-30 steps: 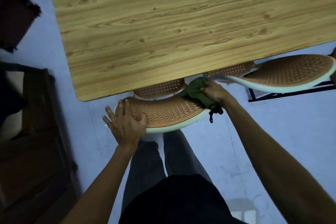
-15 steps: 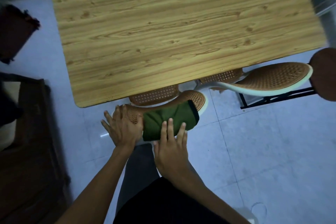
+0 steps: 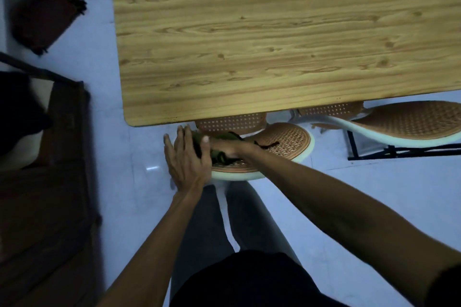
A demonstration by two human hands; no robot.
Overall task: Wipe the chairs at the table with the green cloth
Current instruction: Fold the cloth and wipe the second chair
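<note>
Fingers (image 3: 183, 142) of the left hand (image 3: 187, 159) lie spread, flat on the near chair (image 3: 287, 142), steadying its left edge. The right hand (image 3: 227, 148) is closed on the bunched green cloth (image 3: 224, 137), pressed onto that chair's woven top just below the table (image 3: 274, 32). Judgement: first chair mid-wipe, right part uncovered; the second chair (image 3: 411, 119), to the right, not yet reached.
</note>
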